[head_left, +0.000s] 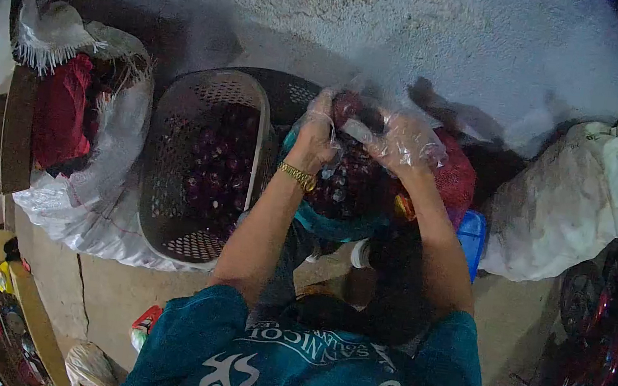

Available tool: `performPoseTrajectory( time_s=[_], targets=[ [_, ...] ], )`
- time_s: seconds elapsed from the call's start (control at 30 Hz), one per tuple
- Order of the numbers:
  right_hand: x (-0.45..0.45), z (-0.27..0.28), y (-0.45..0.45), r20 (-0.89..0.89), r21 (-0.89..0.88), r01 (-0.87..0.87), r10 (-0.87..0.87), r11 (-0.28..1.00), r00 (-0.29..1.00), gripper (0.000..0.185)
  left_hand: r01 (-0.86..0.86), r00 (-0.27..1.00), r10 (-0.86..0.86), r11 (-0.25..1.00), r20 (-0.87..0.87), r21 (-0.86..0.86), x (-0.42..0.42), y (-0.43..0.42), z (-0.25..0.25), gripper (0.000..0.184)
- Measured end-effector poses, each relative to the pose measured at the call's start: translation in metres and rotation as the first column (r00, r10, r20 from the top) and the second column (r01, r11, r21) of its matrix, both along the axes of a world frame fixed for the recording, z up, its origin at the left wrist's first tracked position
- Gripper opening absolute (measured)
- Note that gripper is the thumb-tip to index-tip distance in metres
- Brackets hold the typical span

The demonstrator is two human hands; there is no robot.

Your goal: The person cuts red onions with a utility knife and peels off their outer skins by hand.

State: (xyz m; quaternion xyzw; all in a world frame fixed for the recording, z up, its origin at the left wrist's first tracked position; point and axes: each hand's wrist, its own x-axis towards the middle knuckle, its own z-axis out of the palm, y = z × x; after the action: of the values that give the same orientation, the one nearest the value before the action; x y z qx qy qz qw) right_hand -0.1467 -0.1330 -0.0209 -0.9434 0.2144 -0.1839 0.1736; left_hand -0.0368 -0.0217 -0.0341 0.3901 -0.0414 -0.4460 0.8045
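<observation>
- Currently, a dark red bulb (347,107) is near the far side of the teal basin (337,230), in the left hand's (317,126) grip.
- Right hand (408,140): just beside it; grip unclear.
- Slack plastic gloves (430,148) could let it slip.

Head view, looking down. The left hand (317,128), in a clear plastic glove and with a gold watch (300,177) at the wrist, holds a dark red onion (347,107); the right hand (406,142), likewise gloved, is close beside it, its grip unclear. Below: a teal basin (331,230) of dark contents. Left: a grey basket (158,198) of onions. Far right: a pale sack (570,202), leaning.
</observation>
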Motion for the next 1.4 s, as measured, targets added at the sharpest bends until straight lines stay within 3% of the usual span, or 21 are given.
performPoseTrajectory(
  time_s=[0.2,0.27,0.33,0.37,0.43,0.47,0.5,0.57,0.6,0.67,0.8,0.87,1.0,1.1,1.13,1.17,1.2,1.27,1.3,1.37,1.4],
  targets=[
    [0.000,0.013,-0.003,-0.090,0.193,-0.106,0.125,0.975,0.988,0.057,0.082,0.996,-0.081,0.996,-0.044,0.032,0.008,-0.005,-0.012,0.029],
    [0.000,0.014,-0.002,-0.166,0.255,-0.105,0.150,0.961,0.975,0.056,-0.010,1.000,0.008,0.996,0.018,0.085,0.007,-0.008,-0.019,0.031],
    [-0.002,0.011,0.000,-0.153,0.422,0.078,-0.013,0.903,0.988,0.055,-0.005,1.000,0.006,0.997,-0.014,0.080,0.006,-0.006,-0.013,0.030],
    [-0.004,-0.003,-0.005,-0.154,0.422,0.078,-0.013,0.903,0.988,0.055,0.000,0.999,0.004,0.997,-0.046,0.076,0.005,-0.004,-0.010,0.030],
    [-0.009,-0.027,-0.014,0.083,0.231,0.013,-0.033,0.973,0.996,0.054,-0.016,1.000,0.018,0.996,-0.019,0.090,0.005,-0.002,0.001,0.030],
    [-0.009,-0.027,-0.009,-0.037,0.314,0.286,-0.289,0.905,0.957,0.056,-0.032,0.999,0.032,0.994,0.010,0.105,0.005,-0.002,0.005,0.030],
    [-0.011,-0.019,-0.009,-0.038,0.314,0.286,-0.289,0.905,0.957,0.056,-0.032,0.999,0.032,0.994,0.009,0.105,0.006,-0.001,0.008,0.030],
    [-0.015,-0.007,-0.012,0.037,0.403,0.008,-0.026,0.915,0.999,0.061,-0.062,0.995,0.074,0.985,-0.073,0.161,0.010,-0.001,0.011,0.032],
    [-0.016,-0.002,-0.013,0.037,0.403,0.008,-0.025,0.915,0.999,0.061,-0.063,0.995,0.075,0.985,-0.073,0.160,0.013,-0.001,0.006,0.032],
    [-0.018,0.007,-0.016,-0.277,0.375,0.095,0.013,0.922,0.961,0.065,-0.129,0.979,0.130,0.991,-0.160,0.015,0.019,0.000,-0.009,0.034],
    [-0.019,0.041,-0.001,-0.287,0.324,-0.019,0.118,0.946,0.951,0.064,-0.105,0.992,0.101,0.993,-0.077,-0.054,0.024,0.003,-0.012,0.035],
    [-0.019,0.035,-0.002,-0.179,0.350,-0.143,0.216,0.926,0.960,0.061,-0.110,0.981,0.113,0.994,-0.158,0.024,0.019,0.003,0.007,0.034],
    [-0.013,-0.004,-0.006,-0.185,0.226,-0.039,0.082,0.973,0.979,0.070,-0.076,0.984,0.068,0.996,-0.163,-0.043,0.017,0.007,0.011,0.032],
    [-0.018,-0.052,-0.019,-0.017,0.075,-0.017,0.019,0.997,1.000,0.054,-0.051,0.988,0.038,0.995,-0.150,-0.084,0.022,0.007,0.001,0.037],
    [-0.020,-0.058,-0.020,-0.006,0.443,0.015,-0.014,0.896,1.000,0.043,-0.072,0.982,0.062,0.996,-0.181,-0.048,0.024,0.006,-0.001,0.036],
    [-0.022,-0.063,-0.021,-0.008,0.746,0.038,-0.047,0.664,0.999,0.033,-0.094,0.973,0.089,0.996,-0.211,-0.012,0.026,0.006,-0.004,0.036],
    [-0.021,-0.044,-0.014,-0.009,0.743,0.035,-0.042,0.669,0.999,0.033,-0.099,0.973,0.093,0.995,-0.212,-0.018,0.025,0.007,0.000,0.036],
    [-0.015,0.020,0.013,-0.005,0.988,0.041,-0.233,0.150,0.972,0.027,-0.008,0.995,0.003,0.999,-0.096,-0.053,0.023,0.009,0.009,0.033],
    [-0.015,0.030,0.019,-0.002,0.987,0.039,-0.227,0.155,0.974,0.027,-0.014,0.995,0.008,0.998,-0.094,-0.058,0.024,0.009,0.008,0.033],
    [-0.017,0.042,0.027,0.164,0.915,-0.077,-0.191,0.397,0.968,0.055,0.018,0.998,-0.023,0.996,-0.062,-0.086,0.024,0.008,0.006,0.030],
    [-0.014,0.037,0.023,0.165,0.913,-0.077,-0.189,0.402,0.968,0.055,0.017,0.998,-0.023,0.996,-0.063,-0.091,0.023,0.007,0.007,0.030]
  ],
)
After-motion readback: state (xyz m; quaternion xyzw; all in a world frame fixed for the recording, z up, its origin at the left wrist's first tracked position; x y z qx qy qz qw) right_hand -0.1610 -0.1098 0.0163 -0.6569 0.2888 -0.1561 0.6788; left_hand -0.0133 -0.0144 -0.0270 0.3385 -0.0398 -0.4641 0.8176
